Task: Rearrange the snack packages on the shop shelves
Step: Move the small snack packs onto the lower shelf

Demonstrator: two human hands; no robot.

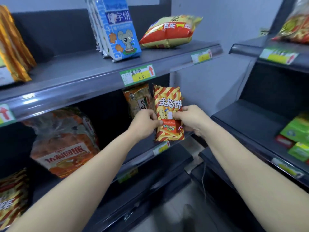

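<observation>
Gold packets [13,47] run off the left edge. The left hand [145,122] and striped pack [168,101] half hide a brown pack [138,97]; the top-right bag [296,27] blurs.

The upper shelf [83,72] carries blue biscuit packs [120,30], a red-yellow bag [167,32] and gold packs [13,47].

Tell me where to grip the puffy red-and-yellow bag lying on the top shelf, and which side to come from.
Probably come from the front, over the shelf edge, and pinch the red-and-yellow bag along its near long side: it lies flat, air-filled, with blue biscuit packs standing to its left.
</observation>
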